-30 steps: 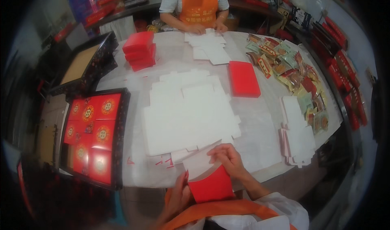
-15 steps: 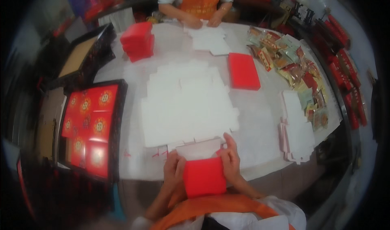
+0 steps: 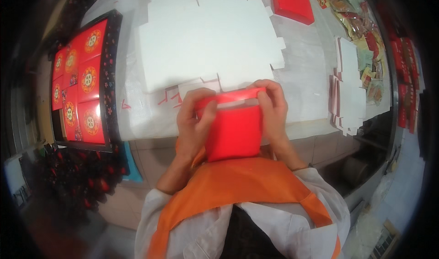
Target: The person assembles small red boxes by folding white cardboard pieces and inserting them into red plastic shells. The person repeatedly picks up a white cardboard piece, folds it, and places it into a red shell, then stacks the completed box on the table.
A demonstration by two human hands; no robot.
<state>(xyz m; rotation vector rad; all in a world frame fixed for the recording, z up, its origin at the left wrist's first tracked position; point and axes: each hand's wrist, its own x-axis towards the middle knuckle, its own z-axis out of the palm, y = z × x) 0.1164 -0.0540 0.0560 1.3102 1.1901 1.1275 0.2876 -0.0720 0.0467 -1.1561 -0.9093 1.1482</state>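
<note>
I hold a small red cardboard box (image 3: 234,131) in front of my chest, just off the near edge of the white table (image 3: 311,94). My left hand (image 3: 194,121) grips its left side, thumb on the front face. My right hand (image 3: 273,110) grips the right side, fingers curled over the top flap. The upper flap of the box stands up, showing a white inner face. Beyond my hands lies a large stack of flat white box blanks (image 3: 206,39) on the table.
A black tray (image 3: 109,76) filled with red boxes bearing round gold marks sits at the left. A flat red lid (image 3: 292,2) lies at the far side. More white blanks (image 3: 350,89) and packets of goods (image 3: 361,35) lie at the right.
The view has tilted down and closer. My hands have raised the red box toward my chest and its top flap now stands up. The person across the table is out of view.
</note>
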